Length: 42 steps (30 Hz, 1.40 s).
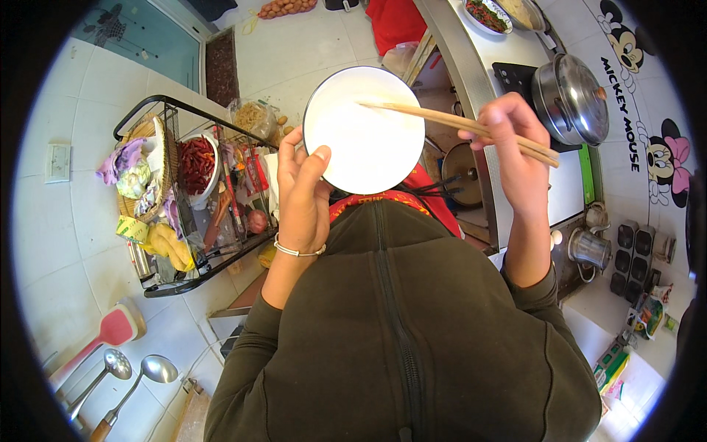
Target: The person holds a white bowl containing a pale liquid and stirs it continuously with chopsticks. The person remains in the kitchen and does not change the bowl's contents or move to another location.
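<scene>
My left hand (pixel 304 193) holds a white bowl (pixel 364 149) with a thin dark rim in front of my body, the thumb over its edge and the fingers at its outer side. In my right hand (pixel 511 138) is a pair of wooden chopsticks (pixel 442 114), slanting left over the rim. Their tips are inside the bowl's outline, against a bright white area. Glare washes out the interior, so I cannot tell what it contains or whether the tips touch anything.
At right, a lidded steel pot (pixel 569 99) stands on a black cooktop (pixel 508 77), near a dish of chopped red and green food (pixel 489 16). A wire rack (pixel 165 221) at left holds dried red chilies (pixel 196 164) and cabbage (pixel 132 177). Ladles (pixel 159 369) hang lower left.
</scene>
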Each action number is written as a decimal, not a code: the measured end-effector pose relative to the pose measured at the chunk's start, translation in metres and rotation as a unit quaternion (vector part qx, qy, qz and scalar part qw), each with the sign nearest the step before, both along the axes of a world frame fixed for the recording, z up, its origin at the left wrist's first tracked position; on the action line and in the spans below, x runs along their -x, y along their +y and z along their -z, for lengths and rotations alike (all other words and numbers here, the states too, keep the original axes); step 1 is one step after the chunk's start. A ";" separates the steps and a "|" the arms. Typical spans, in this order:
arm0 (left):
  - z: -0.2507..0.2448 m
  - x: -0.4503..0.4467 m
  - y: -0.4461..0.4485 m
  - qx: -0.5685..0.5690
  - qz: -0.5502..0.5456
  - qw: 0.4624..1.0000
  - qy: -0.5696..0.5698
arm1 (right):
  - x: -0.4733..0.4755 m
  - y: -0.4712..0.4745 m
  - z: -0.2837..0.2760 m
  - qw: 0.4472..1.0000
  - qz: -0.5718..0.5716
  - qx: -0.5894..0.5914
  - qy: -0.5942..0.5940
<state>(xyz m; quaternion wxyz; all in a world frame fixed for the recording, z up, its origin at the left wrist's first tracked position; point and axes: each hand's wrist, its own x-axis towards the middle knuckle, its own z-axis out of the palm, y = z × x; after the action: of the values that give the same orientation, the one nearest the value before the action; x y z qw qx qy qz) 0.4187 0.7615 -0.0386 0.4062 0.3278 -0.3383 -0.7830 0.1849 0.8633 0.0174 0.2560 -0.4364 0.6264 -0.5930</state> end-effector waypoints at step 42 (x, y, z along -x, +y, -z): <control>0.000 0.002 -0.003 -0.010 -0.017 1.000 -0.018 | -0.014 0.014 -0.019 0.996 -0.039 -0.082 -0.021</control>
<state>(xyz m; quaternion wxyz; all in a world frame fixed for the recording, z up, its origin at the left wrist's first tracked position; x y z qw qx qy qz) 0.4167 0.7582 -0.0385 0.4106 0.3514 -0.3321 -0.7731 0.1985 0.8777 0.0363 0.3265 -0.4256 0.6498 -0.5386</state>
